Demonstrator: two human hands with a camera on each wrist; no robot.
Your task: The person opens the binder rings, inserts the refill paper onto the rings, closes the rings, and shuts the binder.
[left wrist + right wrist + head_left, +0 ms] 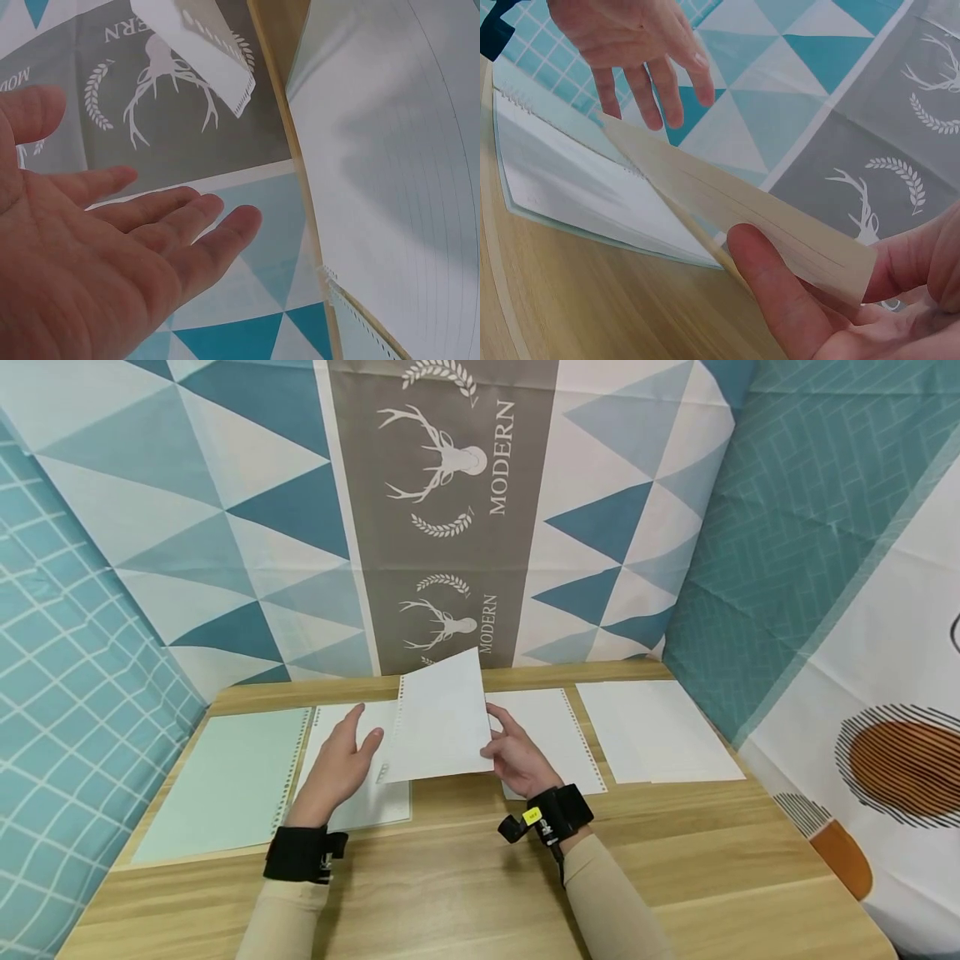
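Note:
My right hand (pixel 521 758) pinches the right edge of a loose-leaf sheet (pixel 438 727), punched with holes down its left side, and holds it tilted above the table. In the right wrist view the thumb lies on one face of the sheet (pixel 765 217), with fingers behind it. Left of that sheet, my left hand (pixel 339 768) hovers with fingers extended and holds nothing. Below the left hand lies a white stack of punched paper (pixel 375 806), beside a pale green punched cover (pixel 225 777). The left wrist view shows the left palm (pixel 82 262) bare, apart from the sheet.
More punched white paper (pixel 551 735) lies under and right of my right hand. Further right, overlapping white sheets (pixel 660 731) lie near the table's right edge. Patterned cloth (pixel 450 527) hangs behind the wooden table (pixel 450 893) and along both sides.

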